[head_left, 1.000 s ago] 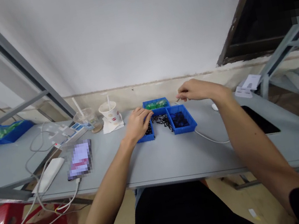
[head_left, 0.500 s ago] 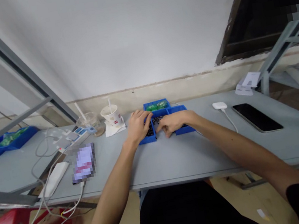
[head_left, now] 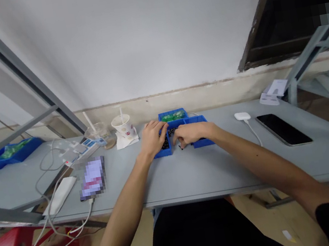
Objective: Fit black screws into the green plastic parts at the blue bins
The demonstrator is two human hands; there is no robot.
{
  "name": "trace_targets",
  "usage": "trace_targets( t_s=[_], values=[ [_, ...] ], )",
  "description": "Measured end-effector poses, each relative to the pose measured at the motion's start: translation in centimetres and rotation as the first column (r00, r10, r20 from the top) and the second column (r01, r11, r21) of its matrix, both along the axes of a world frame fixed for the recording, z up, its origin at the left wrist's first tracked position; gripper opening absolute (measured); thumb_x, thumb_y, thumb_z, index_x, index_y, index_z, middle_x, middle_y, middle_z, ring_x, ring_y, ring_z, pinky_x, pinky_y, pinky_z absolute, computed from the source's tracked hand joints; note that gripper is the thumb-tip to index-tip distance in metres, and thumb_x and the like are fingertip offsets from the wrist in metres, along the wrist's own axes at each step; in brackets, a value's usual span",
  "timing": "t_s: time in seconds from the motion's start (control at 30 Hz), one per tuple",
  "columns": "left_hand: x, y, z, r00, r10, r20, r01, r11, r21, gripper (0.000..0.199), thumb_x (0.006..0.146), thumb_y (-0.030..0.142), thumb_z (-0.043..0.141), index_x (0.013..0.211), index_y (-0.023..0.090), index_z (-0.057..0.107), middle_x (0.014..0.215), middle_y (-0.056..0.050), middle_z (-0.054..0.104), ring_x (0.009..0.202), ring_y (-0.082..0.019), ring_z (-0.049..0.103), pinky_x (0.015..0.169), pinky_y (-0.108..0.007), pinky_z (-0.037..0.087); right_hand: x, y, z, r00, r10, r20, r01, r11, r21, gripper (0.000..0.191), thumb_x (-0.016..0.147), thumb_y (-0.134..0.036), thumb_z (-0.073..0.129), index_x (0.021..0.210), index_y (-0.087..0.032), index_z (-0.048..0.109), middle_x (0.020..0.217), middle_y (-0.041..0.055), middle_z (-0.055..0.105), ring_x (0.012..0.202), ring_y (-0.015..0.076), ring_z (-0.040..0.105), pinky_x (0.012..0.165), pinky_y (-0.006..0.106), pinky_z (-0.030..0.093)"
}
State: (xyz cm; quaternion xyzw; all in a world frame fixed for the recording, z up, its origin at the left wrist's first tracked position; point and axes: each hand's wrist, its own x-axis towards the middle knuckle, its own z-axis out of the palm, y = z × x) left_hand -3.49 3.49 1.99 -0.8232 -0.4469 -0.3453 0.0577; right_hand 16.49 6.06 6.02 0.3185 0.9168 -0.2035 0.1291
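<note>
Bins (head_left: 162, 154), blue plastic, hold green packets (head_left: 172, 117), black parts (head_left: 165, 143).

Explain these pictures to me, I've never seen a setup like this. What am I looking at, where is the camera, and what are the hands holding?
There is no machine here: these are a person's own two bare hands, seen from one camera worn on the head, looking forward and down, so every picture comes from there. The left hand is over a small blue bin of dark pieces, and the right hand is over a second blue bin. A third blue bin behind them holds green packets. Whatever the right hand's fingers may hold is too small to tell. The gray table also carries a paper cup, a white mouse and a black phone.
</note>
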Motion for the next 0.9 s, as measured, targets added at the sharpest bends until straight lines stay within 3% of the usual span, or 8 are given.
trace_targets(
  t_s=[0.27,0.4,0.5,0.6,0.7,0.9],
  values=[
    [0.1,-0.1,0.0,1.0,-0.016,-0.013,0.016,1.0,-0.013,0.034,0.111,0.036,0.043,0.104,0.021,0.073,0.103,-0.007,0.077,0.103,-0.025,0.066,0.094,-0.04,0.046,-1.2,0.0,-2.4,1.0,0.028,0.01,-0.029,0.992,0.122,0.014,0.077,-0.011,0.074,0.088,-0.015,0.08,0.084,0.0058,0.077,0.077,0.0183,0.066,0.065,0.027,0.04],
    [0.1,-0.1,0.2,1.0,-0.007,-0.016,0.007,1.0,-0.022,0.034,0.111,0.036,0.042,0.105,0.022,0.073,0.103,-0.007,0.078,0.102,-0.025,0.066,0.093,-0.04,0.046,-1.3,-0.5,-2.2,1.0,0.009,0.017,-0.011,0.99,0.142,0.021,0.072,-0.001,0.062,0.078,-0.016,0.074,0.076,0.0039,0.073,0.068,0.0165,0.062,0.061,0.028,0.036],
    [0.1,-0.2,0.2,1.0,-0.007,-0.014,0.007,1.0,-0.019,0.033,0.111,0.036,0.043,0.105,0.022,0.073,0.103,-0.007,0.078,0.102,-0.026,0.066,0.092,-0.041,0.046,-0.6,-0.2,-1.4,1.0,0.012,-0.006,-0.011,0.992,0.129,0.017,0.07,-0.002,0.063,0.076,-0.018,0.067,0.077,0.0026,0.072,0.07,0.0165,0.061,0.062,0.028,0.037],
    [0.1,-0.2,0.3,1.0,-0.019,-0.015,0.019,1.0,-0.021,0.031,0.111,0.037,0.044,0.109,0.022,0.072,0.104,-0.006,0.077,0.103,-0.026,0.066,0.092,-0.041,0.047,0.6,0.5,-0.1,0.987,-0.029,-0.16,0.053,0.987,0.149,0.019,0.072,-0.005,0.065,0.083,-0.02,0.061,0.083,0.0016,0.071,0.074,0.0164,0.06,0.065,0.028,0.039],
    [0.1,-0.2,0.3,0.998,-0.056,-0.021,0.055,0.998,-0.033,0.03,0.11,0.038,0.046,0.112,0.022,0.072,0.106,-0.006,0.076,0.103,-0.025,0.066,0.094,-0.04,0.047,1.9,0.8,1.5,0.924,-0.083,-0.374,0.15,0.977,0.154,0.026,0.074,-0.007,0.064,0.091,-0.022,0.052,0.083,-0.0006,0.069,0.074,0.0157,0.059,0.067,0.027,0.039],
    [0.1,0.0,0.1,0.992,-0.119,-0.044,0.117,0.992,-0.054,0.032,0.111,0.037,0.044,0.115,0.023,0.072,0.11,-0.005,0.078,0.105,-0.025,0.065,0.096,-0.041,0.048,2.4,0.5,2.7,0.808,-0.039,-0.588,0.189,0.962,0.196,0.024,0.08,-0.015,0.065,0.092,-0.024,0.047,0.088,0.0001,0.066,0.079,0.0168,0.056,0.069,0.029,0.038]
  ],
)
